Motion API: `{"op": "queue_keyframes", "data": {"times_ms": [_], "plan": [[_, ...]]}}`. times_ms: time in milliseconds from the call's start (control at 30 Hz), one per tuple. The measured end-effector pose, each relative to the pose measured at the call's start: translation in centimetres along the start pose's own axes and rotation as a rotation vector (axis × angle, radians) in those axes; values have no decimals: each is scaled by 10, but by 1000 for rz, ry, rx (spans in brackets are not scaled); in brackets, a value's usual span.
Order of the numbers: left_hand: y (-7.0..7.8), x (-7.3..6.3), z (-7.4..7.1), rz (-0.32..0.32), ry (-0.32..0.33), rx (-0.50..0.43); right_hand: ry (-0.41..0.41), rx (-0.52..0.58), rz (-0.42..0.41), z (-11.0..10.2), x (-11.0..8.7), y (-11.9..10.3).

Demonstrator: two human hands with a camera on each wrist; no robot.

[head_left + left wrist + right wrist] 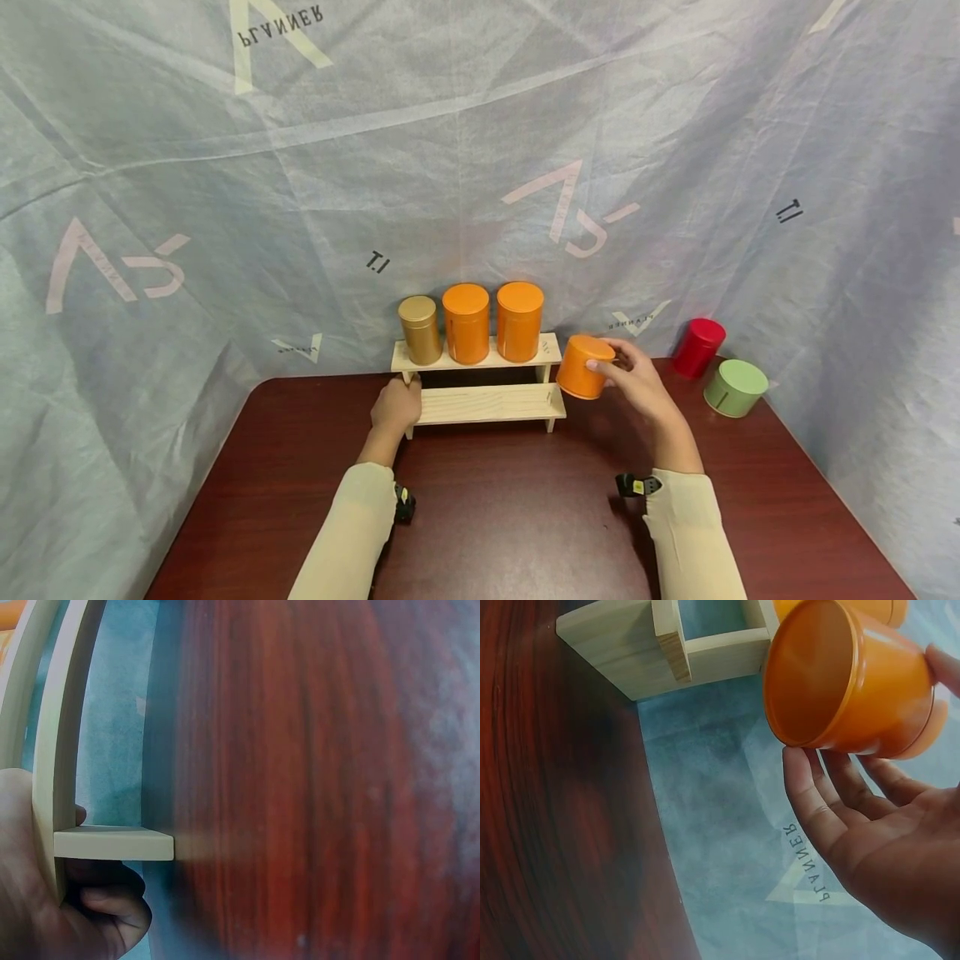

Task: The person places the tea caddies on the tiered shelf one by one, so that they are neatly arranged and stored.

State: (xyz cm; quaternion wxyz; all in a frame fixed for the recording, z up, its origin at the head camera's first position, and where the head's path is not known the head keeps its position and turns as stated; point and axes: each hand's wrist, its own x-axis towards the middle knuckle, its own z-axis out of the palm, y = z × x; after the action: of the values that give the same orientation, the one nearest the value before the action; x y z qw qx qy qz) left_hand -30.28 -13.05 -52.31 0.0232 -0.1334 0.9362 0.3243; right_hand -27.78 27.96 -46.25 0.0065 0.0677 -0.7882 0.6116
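Note:
A two-tier wooden rack (487, 405) stands at the back of the table. My left hand (396, 405) grips its left end; in the left wrist view the fingers (120, 907) curl around the wood beside a short crosspiece (112, 844). My right hand (639, 382) holds a short orange canister (581, 368) between thumb and fingers, slightly tilted, just off the rack's right end. In the right wrist view the canister's round bottom end (810, 675) faces the camera. On the upper tier stand a gold canister (422, 333) and two taller orange canisters (467, 327), (519, 325) side by side.
At the table's back right corner are a red canister (699, 348) and a light green canister (735, 388). A grey cloth (450, 167) with printed letters hangs behind and around the dark red-brown table (510, 517).

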Motion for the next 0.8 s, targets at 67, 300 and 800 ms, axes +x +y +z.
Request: {"op": "queue_keyframes", "data": {"times_ms": [67, 300, 800], "plan": [[2, -2, -2, 4, 1, -9, -6, -3, -7, 2, 1, 0], [4, -6, -3, -2, -2, -14, -31, -21, -9, 9, 3, 1], [2, -1, -1, -12, -41, -26, -96, -17, -25, 22, 3, -1]]}}
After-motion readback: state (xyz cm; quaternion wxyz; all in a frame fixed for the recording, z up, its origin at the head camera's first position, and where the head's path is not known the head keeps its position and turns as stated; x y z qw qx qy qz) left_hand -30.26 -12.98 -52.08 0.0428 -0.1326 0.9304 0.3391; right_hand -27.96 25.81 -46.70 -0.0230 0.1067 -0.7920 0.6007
